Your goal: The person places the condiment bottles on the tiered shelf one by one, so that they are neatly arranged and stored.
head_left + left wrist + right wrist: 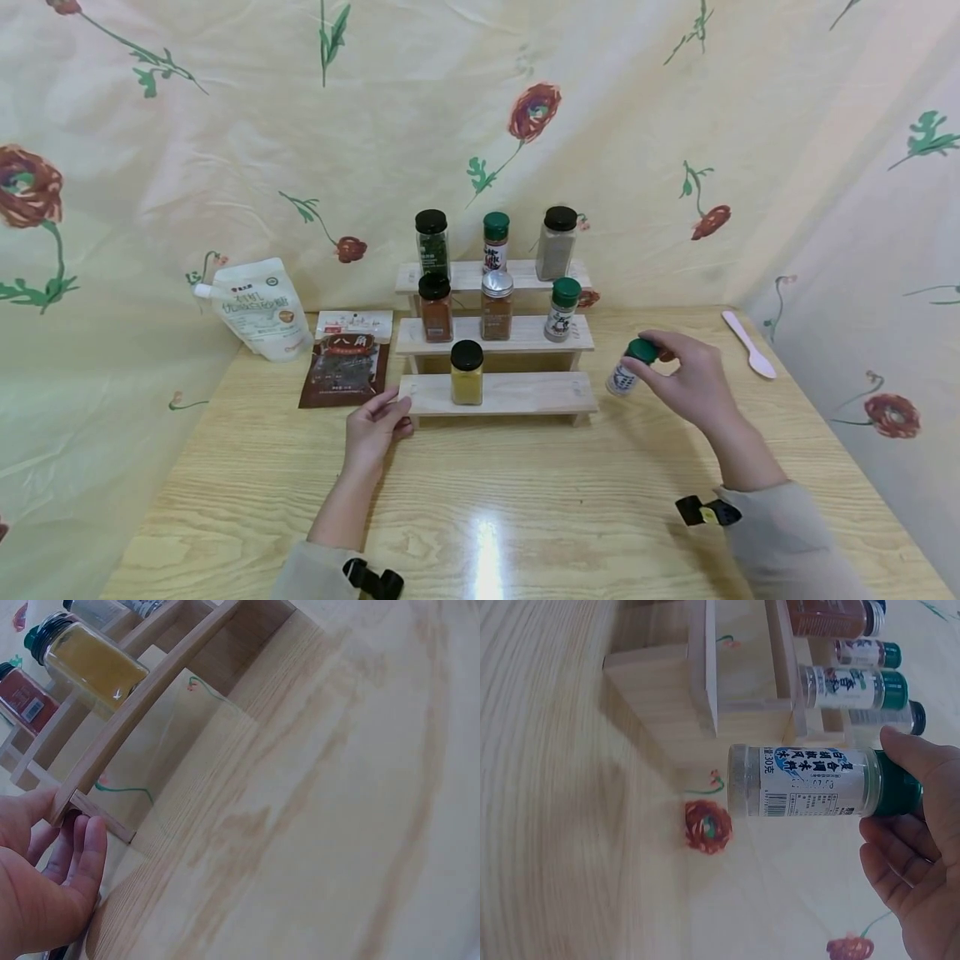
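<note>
My right hand (693,379) pinches the green cap of a small spice shaker (802,782) between thumb and fingers. The shaker has a white and blue label and is right of the wooden tiered spice rack (540,393). With thumb above and fingers curled below, my left hand (377,425) grips the left end of the rack's lowest step. On that step stands a jar of yellow powder (467,385) with a black lid. The middle step carries a black-lidded jar (437,321), a silver-lidded jar (496,317) and a green-capped shaker (560,321).
Along the top step are a jar of green herbs (432,250), another green-capped shaker (495,250) and a grey jar (555,250). A white spouted pouch (262,312) and a brown packet (347,367) sit left of the rack. A pale spoon (748,344) lies far right.
</note>
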### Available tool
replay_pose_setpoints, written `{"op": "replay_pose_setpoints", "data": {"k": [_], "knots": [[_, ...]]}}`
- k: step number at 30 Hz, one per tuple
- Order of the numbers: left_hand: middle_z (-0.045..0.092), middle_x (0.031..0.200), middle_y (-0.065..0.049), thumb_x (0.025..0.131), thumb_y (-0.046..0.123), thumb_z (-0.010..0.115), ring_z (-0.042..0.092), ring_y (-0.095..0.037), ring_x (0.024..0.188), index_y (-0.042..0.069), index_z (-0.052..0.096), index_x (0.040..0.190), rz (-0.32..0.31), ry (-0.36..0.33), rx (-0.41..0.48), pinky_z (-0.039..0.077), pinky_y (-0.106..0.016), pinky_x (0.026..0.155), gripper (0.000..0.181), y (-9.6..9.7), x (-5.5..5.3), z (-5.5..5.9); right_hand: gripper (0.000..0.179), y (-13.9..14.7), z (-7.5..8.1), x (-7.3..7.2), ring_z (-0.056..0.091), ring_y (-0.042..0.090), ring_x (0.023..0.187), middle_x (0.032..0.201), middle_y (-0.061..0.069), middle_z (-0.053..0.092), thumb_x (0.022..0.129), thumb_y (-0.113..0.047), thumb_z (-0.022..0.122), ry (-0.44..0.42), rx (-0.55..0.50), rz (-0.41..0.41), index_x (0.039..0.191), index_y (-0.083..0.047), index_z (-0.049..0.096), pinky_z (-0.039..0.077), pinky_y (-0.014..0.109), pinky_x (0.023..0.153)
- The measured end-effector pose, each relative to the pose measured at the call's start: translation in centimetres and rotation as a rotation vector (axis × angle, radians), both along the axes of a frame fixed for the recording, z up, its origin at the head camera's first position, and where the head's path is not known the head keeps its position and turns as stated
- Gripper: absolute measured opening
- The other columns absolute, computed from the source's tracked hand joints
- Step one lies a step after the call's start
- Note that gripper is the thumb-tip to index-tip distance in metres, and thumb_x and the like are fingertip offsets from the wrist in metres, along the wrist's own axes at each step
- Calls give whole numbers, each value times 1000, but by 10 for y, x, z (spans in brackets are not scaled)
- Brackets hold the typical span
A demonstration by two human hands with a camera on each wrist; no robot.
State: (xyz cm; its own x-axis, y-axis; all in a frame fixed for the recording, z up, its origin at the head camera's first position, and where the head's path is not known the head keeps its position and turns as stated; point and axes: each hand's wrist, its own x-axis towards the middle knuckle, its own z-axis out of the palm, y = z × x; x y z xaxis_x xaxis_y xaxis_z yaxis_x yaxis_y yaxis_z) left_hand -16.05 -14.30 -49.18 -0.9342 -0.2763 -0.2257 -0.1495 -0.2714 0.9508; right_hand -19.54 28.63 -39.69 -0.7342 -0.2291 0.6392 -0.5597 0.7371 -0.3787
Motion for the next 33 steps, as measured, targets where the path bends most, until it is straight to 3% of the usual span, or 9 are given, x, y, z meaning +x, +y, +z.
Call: {"op": "replay_pose_setpoints", "data": {"k": [9, 17, 26, 33], "knots": [[71, 83, -1, 94, 1, 71, 69, -13, 67, -8, 61, 132, -1, -3, 8, 65, -26, 65, 41, 1, 0, -1, 42, -28, 2, -8, 63, 15, 74, 93, 10, 74, 71, -3, 92, 13, 2, 111, 108, 4, 73, 50, 8, 69], [71, 83, 0, 94, 2, 72, 69, -12, 68, -7, 61, 133, -12, -2, 7, 65, -25, 66, 42, 3, 0, -1, 41, -53, 3, -9, 66, 18, 75, 92, 10, 74, 72, -4, 91, 13, 6, 168, 108, 6, 72, 61, 37, 62], [71, 84, -1, 93, 2, 73, 68, -11, 69, -7, 61, 132, -16, -5, 3, 65, -25, 67, 42, 5, 0, -1, 39, -76, 1, -10, 65, 15, 76, 94, 8, 74, 77, -11, 91, -54, -2, 204, 108, 4, 73, 61, 34, 65], [71, 85, -1, 93, 2, 73, 68, -11, 69, -8, 61, 133, -15, -7, -4, 65, -25, 66, 42, 5, 0, -1, 41, -91, -2, -10, 64, 16, 76, 97, 10, 74, 78, -13, 90, -84, -18, 232, 112, 4, 72, 61, 39, 61]]}}
